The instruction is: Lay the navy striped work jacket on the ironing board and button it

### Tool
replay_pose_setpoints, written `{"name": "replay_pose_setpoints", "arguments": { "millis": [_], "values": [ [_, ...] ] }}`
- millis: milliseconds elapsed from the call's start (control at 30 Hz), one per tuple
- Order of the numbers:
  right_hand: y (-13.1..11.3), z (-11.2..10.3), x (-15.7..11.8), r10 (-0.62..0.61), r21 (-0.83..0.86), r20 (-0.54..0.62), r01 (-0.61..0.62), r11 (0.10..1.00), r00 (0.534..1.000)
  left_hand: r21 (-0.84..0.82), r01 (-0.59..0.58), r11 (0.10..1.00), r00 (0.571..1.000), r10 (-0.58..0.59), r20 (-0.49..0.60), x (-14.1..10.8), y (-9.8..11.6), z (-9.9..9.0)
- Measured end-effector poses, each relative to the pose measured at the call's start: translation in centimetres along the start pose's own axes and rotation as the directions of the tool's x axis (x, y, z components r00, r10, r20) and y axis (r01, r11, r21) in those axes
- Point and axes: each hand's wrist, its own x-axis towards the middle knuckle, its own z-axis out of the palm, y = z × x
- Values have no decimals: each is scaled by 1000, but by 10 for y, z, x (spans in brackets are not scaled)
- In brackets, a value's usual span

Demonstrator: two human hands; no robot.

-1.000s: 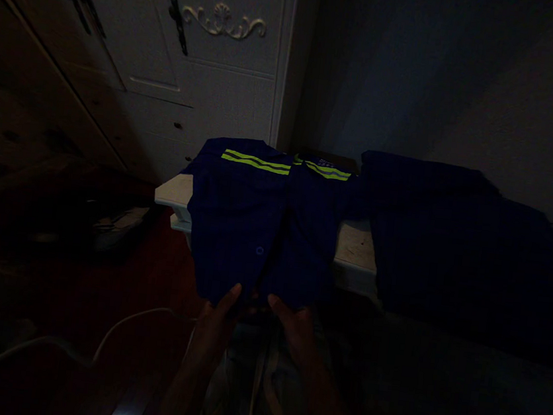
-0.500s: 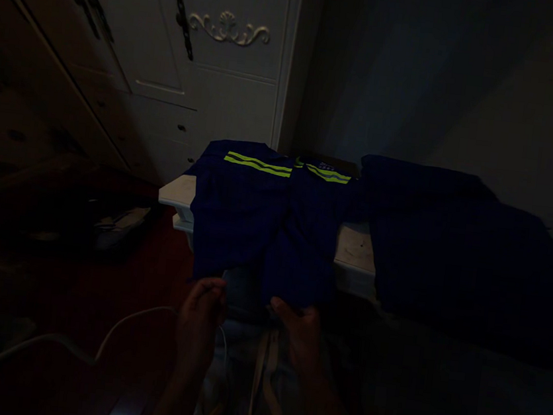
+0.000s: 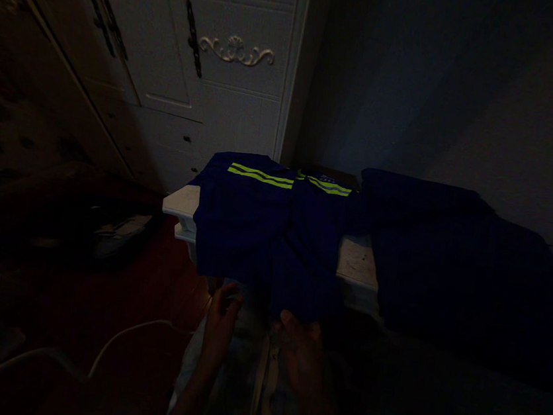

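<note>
A dark blue garment (image 3: 244,230) with yellow-green reflective stripes lies over a pale bench (image 3: 358,260), its lower part hanging over the front edge. My right hand (image 3: 301,343) pinches the garment's bottom edge between thumb and fingers. Just below the hem on the left is my left hand (image 3: 223,311), its fingers curled and slightly apart; no cloth shows between them. More dark blue cloth (image 3: 470,263) is draped over the right part of the bench.
A white cabinet (image 3: 237,116) with dark handles stands behind at the left. A pale cable (image 3: 127,336) runs over the red floor (image 3: 147,293). Dark, indistinct items (image 3: 99,227) lie at the left. A bluish-grey wall rises behind the bench.
My left hand has moved right, closer to my right hand. The garment's lower left edge has shifted a little, and the whole view has moved slightly.
</note>
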Motion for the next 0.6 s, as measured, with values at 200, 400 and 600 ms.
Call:
{"name": "replay_pose_setpoints", "arguments": {
  "millis": [200,400,600],
  "values": [
    [5,1,0,46,66,17,-47,997,999,199,-593,780,804,558,205,21,41,42],
    [9,-1,10,50,155,50,-58,986,997,481,-768,423,638,576,512,84,91,93],
    [-15,-5,19,-49,282,260,-28,959,964,565,-612,553,788,489,375,125,105,95]
  ]
}}
